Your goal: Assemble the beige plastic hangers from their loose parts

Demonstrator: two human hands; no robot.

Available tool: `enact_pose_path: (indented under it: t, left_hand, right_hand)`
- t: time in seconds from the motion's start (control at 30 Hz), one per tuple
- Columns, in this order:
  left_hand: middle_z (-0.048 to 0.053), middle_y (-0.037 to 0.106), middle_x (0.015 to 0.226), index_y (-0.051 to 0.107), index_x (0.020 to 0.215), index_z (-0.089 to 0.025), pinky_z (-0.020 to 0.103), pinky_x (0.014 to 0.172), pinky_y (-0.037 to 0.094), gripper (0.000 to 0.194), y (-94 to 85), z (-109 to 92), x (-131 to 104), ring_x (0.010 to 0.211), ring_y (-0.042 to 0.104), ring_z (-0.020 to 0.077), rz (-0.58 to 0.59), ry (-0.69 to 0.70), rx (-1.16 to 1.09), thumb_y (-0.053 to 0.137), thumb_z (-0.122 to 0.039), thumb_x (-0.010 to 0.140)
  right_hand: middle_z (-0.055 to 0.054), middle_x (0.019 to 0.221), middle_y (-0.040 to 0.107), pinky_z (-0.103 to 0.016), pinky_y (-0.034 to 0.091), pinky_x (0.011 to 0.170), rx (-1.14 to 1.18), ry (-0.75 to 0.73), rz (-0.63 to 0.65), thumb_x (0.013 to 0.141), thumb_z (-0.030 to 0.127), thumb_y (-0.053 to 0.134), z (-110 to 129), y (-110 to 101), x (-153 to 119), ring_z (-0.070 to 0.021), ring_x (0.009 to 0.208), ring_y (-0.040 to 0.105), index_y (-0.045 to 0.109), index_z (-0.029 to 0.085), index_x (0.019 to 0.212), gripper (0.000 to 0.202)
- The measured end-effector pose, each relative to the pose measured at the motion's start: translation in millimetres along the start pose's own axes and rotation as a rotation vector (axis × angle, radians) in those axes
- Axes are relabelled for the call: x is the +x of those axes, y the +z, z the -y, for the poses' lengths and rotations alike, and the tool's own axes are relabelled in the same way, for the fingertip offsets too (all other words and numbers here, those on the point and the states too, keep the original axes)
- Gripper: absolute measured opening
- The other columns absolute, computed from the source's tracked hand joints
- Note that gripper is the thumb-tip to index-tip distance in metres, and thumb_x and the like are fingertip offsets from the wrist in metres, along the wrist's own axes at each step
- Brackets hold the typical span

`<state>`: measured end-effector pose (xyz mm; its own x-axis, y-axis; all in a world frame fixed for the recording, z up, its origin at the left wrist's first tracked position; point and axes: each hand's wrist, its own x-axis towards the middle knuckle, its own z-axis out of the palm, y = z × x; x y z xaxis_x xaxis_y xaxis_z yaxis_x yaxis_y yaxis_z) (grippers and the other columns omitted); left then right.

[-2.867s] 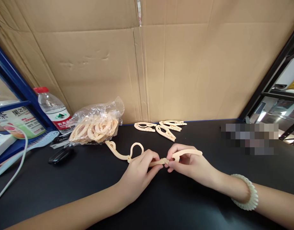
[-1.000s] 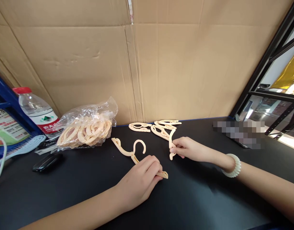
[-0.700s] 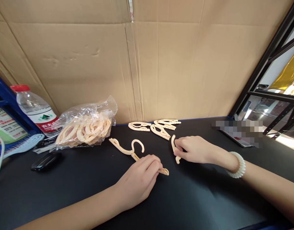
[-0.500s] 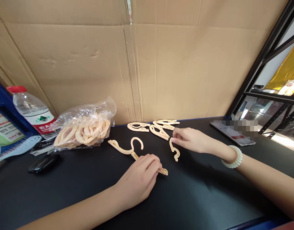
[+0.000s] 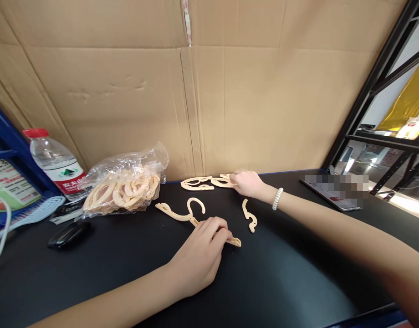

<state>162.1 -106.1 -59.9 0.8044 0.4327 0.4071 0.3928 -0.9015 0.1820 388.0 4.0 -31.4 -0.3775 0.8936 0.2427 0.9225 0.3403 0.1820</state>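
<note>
A cream plastic folding hanger (image 5: 175,214) lies unfolded on the black table, its hook pointing up and away from me. My left hand (image 5: 206,255) rests over its right arm with the fingers curled round it; only the arm's tip shows past them. At the back of the table, my right hand (image 5: 247,184) has its fingers closed on folded cream hanger parts (image 5: 220,182), partly covering them. Another folded hanger part (image 5: 197,183) lies just left of these. Between my hands sits a loose cream hook piece (image 5: 251,218), touched by neither.
Toward the left stand a clear bag of hanger parts (image 5: 124,189) and a water bottle (image 5: 61,164). A black glossy object (image 5: 68,234) and a pale blue hairbrush (image 5: 42,209) lie nearby. A phone (image 5: 329,193) is at the right, and a cardboard wall (image 5: 257,105) rises behind the table.
My right hand has let go of the loose hook piece and moved back and left to the folded hanger parts. My left hand keeps its hold on the unfolded hanger.
</note>
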Motion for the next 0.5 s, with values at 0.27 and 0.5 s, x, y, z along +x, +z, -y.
enact_pose_path:
  t: [0.27,0.5]
  left_hand:
    - [0.012,0.053,0.112,0.049,0.114,-0.015,0.043,0.091,0.047,0.038,0.3,0,1,0.104,0.050,0.0244,0.036,-0.041,0.005,0.038,-0.001,0.080]
    - [0.014,0.043,0.136,0.033,0.137,-0.016,0.045,0.104,0.042,0.055,3.0,5,-3,0.127,0.041,0.0245,0.030,-0.023,-0.008,0.040,-0.004,0.084]
  right_hand:
    - [-0.003,0.084,0.065,-0.025,0.041,0.064,0.665,-0.162,0.065,0.091,0.047,0.049,25,-22,-45,-0.0154,0.075,0.058,0.064,0.017,0.089,0.034]
    - [-0.004,0.078,0.064,-0.032,0.037,0.072,0.455,-0.230,-0.044,0.087,0.024,0.060,54,-22,-93,-0.0193,0.081,0.051,0.065,0.017,0.082,0.010]
